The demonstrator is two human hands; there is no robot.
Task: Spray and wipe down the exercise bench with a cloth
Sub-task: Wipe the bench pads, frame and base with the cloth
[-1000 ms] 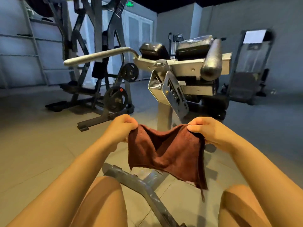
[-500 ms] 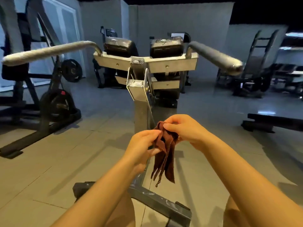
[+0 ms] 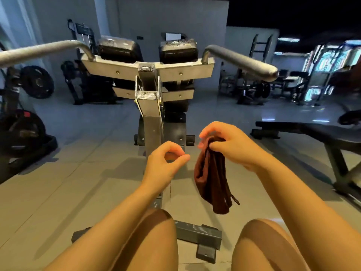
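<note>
A dark red-brown cloth (image 3: 212, 180) hangs bunched and folded from my right hand (image 3: 231, 145), which grips its top at centre right. My left hand (image 3: 166, 163) is just left of the cloth, apart from it, with fingers curled and thumb near the fingertips, holding nothing. Straight ahead stands the exercise machine (image 3: 149, 106) with a silver upright post, two black pads (image 3: 117, 48) at the top and two padded handlebars (image 3: 242, 62) spreading out to either side. Its grey base bar (image 3: 197, 231) runs between my knees. No spray bottle is in view.
A black flat bench (image 3: 320, 133) stands at the right. A plate-loaded machine with black weight plates (image 3: 37, 82) is at the left. More gym machines (image 3: 254, 90) line the back wall and right side. Grey tiled floor (image 3: 68, 182) lies around the machine.
The cloth went from spread between both hands to gathered in the right hand. My left hand has let go and moved left. The camera turned to face the machine squarely.
</note>
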